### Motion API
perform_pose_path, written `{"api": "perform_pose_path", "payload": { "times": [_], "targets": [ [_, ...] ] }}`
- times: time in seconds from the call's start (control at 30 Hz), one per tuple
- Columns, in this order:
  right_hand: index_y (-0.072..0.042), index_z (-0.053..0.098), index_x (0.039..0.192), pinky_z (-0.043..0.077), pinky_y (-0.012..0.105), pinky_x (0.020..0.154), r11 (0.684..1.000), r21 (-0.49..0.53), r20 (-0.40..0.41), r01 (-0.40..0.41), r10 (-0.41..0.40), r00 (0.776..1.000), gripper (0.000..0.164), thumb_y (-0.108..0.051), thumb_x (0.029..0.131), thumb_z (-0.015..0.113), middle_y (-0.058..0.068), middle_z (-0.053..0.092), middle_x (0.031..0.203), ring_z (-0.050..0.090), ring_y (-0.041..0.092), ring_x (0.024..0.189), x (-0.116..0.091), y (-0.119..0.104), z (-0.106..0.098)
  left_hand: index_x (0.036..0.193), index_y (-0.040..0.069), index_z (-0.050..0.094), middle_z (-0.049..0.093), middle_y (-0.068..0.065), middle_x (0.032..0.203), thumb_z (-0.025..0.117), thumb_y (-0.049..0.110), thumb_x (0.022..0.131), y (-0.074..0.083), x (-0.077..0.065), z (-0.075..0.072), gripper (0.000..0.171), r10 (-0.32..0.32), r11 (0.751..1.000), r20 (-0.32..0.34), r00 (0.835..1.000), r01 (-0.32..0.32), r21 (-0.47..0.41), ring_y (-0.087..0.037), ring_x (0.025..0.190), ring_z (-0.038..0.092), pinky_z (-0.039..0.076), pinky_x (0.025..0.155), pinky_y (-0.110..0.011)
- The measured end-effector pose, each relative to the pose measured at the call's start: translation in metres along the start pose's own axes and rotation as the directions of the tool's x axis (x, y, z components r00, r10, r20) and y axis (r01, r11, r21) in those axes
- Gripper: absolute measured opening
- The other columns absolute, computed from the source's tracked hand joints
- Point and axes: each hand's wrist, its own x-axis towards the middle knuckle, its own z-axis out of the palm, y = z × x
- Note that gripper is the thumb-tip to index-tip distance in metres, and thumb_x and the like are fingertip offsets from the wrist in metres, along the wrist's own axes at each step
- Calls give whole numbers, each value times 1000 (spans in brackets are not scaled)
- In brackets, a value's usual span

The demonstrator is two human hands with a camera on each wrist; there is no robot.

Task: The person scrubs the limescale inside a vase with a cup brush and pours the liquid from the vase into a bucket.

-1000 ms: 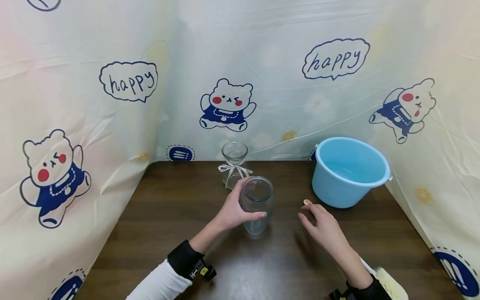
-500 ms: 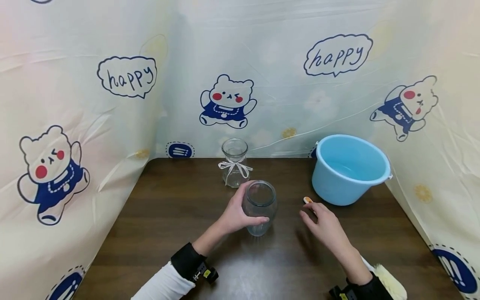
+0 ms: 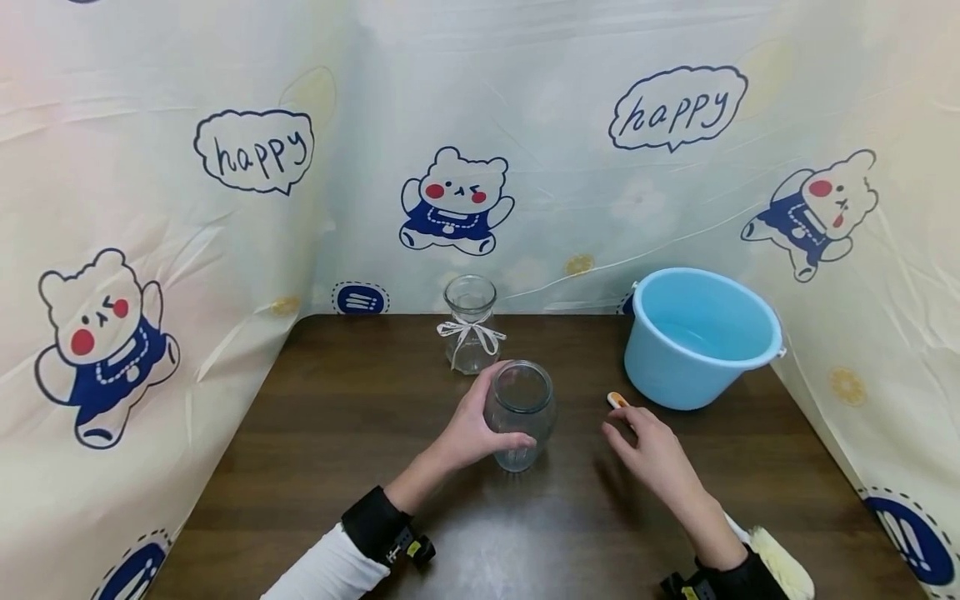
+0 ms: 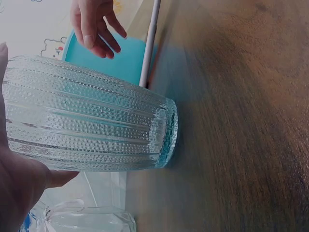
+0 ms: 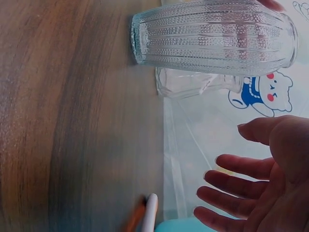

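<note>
My left hand [image 3: 468, 421] grips a clear glass vase [image 3: 523, 417] from its left side, thumb across the front. The vase stands upright; its body [image 4: 91, 118] is ribbed and dotted in the left wrist view. My right hand [image 3: 651, 454] hovers with relaxed, spread fingers [image 5: 231, 166] and nothing in them. Beneath it lies a long white-handled brush, its orange-marked handle end [image 3: 617, 400] showing past the fingertips and its fuzzy cream head [image 3: 780, 562] beside the right wrist. The forearm and hand hide the brush's middle in the head view.
A smaller glass vase [image 3: 471, 354] with a white ribbon bow stands behind the held one. At the back right is a light blue bucket [image 3: 678, 379]. A printed cloth [image 3: 555, 183] encloses the brown table [image 3: 337, 392] on three sides.
Between one second and half a second ago, the left hand shifted the vase slightly nearer and to the right. Since then it has stayed put. The right hand has hardly moved.
</note>
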Motion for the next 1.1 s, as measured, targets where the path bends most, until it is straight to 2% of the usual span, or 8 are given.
{"api": "perform_pose_path", "payload": {
  "times": [0.17, 0.3, 0.4, 0.63, 0.77, 0.83, 1.0, 1.1],
  "targets": [
    [1, 68, 123, 55, 55, 89, 1000, -10, -8, 22, -22, 1000, 33, -24, 102, 68, 18, 70, 116, 66, 35, 103, 5, 2, -3, 154, 8, 41, 55, -18, 146, 93, 3, 70, 8, -1, 0, 99, -8, 1000, -12, 1000, 8, -7, -36, 133, 53, 39, 112, -55],
    [3, 68, 122, 55, 52, 83, 999, -28, -36, 45, -46, 998, 32, -22, 101, 68, 18, 70, 111, 65, 34, 95, 10, 4, -5, 152, 2, 42, 53, -26, 145, 91, 3, 72, 28, -2, -5, 94, -23, 999, 2, 1000, 23, -28, -43, 133, 52, 38, 112, -56],
    [4, 67, 122, 54, 52, 82, 999, -28, -26, 43, -44, 999, 32, -21, 101, 68, 18, 69, 111, 65, 34, 94, 10, 6, -5, 151, 1, 42, 54, -26, 144, 91, 2, 73, 39, -4, -8, 92, -22, 999, 15, 1000, 23, -39, -44, 132, 52, 39, 111, -55],
    [5, 68, 123, 55, 56, 89, 999, -27, 16, 20, -19, 1000, 34, -22, 102, 66, 22, 69, 117, 65, 38, 101, 8, 10, -5, 151, 1, 42, 55, -23, 144, 90, 1, 73, 41, -4, -8, 92, -17, 998, 13, 1000, 18, -56, -41, 130, 55, 40, 111, -55],
    [4, 68, 122, 55, 55, 86, 999, -28, 19, 14, -14, 1000, 33, -23, 102, 66, 23, 69, 115, 64, 37, 97, 10, 11, -6, 151, 2, 43, 57, -18, 142, 91, 0, 72, 41, -1, -9, 92, -16, 999, 1, 1000, 16, -48, -34, 128, 56, 42, 111, -51],
    [4, 68, 122, 55, 55, 86, 999, -31, 21, 9, -8, 1000, 33, -23, 102, 67, 22, 69, 115, 64, 36, 96, 10, 12, -7, 151, 1, 43, 57, -21, 143, 90, -1, 72, 41, -1, -9, 92, -14, 999, 3, 1000, 14, -48, -37, 128, 56, 42, 111, -50],
    [4, 69, 121, 55, 55, 86, 999, -33, 35, 4, -2, 999, 33, -23, 102, 66, 22, 69, 114, 64, 36, 96, 8, 15, -6, 154, 4, 40, 53, -24, 147, 91, 0, 72, 17, -1, -4, 96, -23, 998, 4, 1000, 24, -51, -42, 133, 52, 38, 113, -53],
    [4, 69, 120, 55, 55, 86, 999, -35, 42, 3, -1, 999, 33, -23, 102, 66, 22, 69, 113, 65, 36, 96, 7, 17, -4, 156, 10, 40, 53, -18, 149, 93, 4, 72, 4, -1, -2, 99, -33, 998, 4, 999, 33, -52, -37, 135, 52, 37, 113, -55]
  ]
}}
